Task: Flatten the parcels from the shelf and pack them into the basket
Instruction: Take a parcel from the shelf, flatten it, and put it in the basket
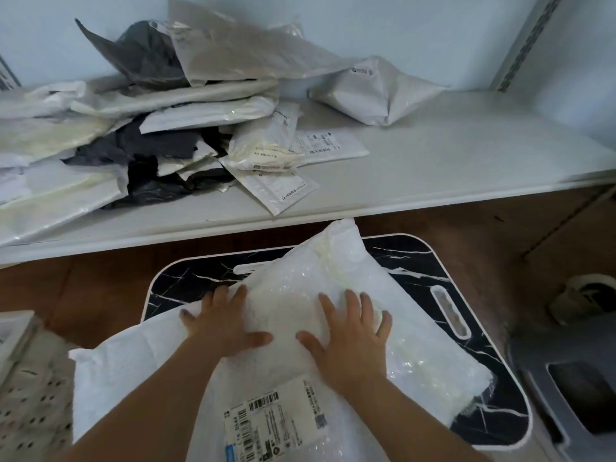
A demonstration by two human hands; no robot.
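Note:
A large puffy white parcel (pixel 293 295) with a barcode label (pixel 276 418) lies across a black marble-patterned board (pixel 416 258) below the shelf. My left hand (pixel 223 325) presses flat on its left part with fingers spread. My right hand (pixel 350 331) presses flat beside it, fingers spread too. On the white shelf (pixel 433 168) above lies a heap of white, grey and black parcels (pixel 150 128), with one puffy white parcel (pixel 373 91) apart at the right. A perforated white basket (pixel 30 395) shows at the lower left edge.
A grey plastic container (pixel 573 391) stands at the lower right. A tape roll (pixel 583 298) lies on the brown floor at the right. A metal shelf upright (pixel 526 38) rises at the upper right. The shelf's right half is bare.

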